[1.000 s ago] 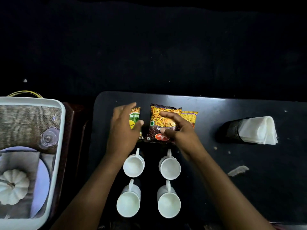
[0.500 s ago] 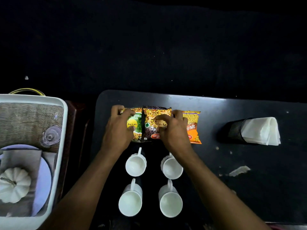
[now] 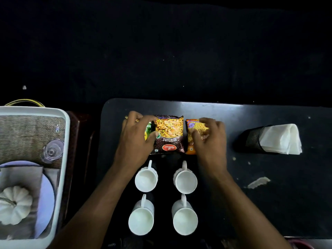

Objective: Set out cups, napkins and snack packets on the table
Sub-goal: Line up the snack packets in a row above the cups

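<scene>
1. I see the dark surface [image 3: 269,123] across the lower right of my view; everything for the task lies on it.
2. Left of it sits a white tray [image 3: 61,159] holding a woven mat [image 3: 27,133], a plate [image 3: 47,194], a clear glass [image 3: 52,151] on its side and a small white pumpkin [image 3: 14,205].
3. My left hand [image 3: 133,141] lies over the green packet [image 3: 148,131], fingers curled on its far edge and thumb at its right side; the grip is closed on that packet, most of which is hidden.
4. My right hand [image 3: 210,139] rests on the orange packet [image 3: 191,133], fingers bent and pressing down on it; I cannot tell whether it actually grips it.
5. The brown packet [image 3: 168,134], marked "MIXTURE", lies flat between the other two, touching the green one and just beside the orange one; neither hand covers it.
6. Four white cups [image 3: 146,180] stand in a two-by-two block just nearer me than the packets, handles pointing away.
7. A black mesh holder [image 3: 255,139] lies on its side at the right, well apart from the packets, with white napkins [image 3: 282,139] sticking out of it.
8. A pale scrap [image 3: 258,182] and crumbs lie nearer me than the holder.
</scene>
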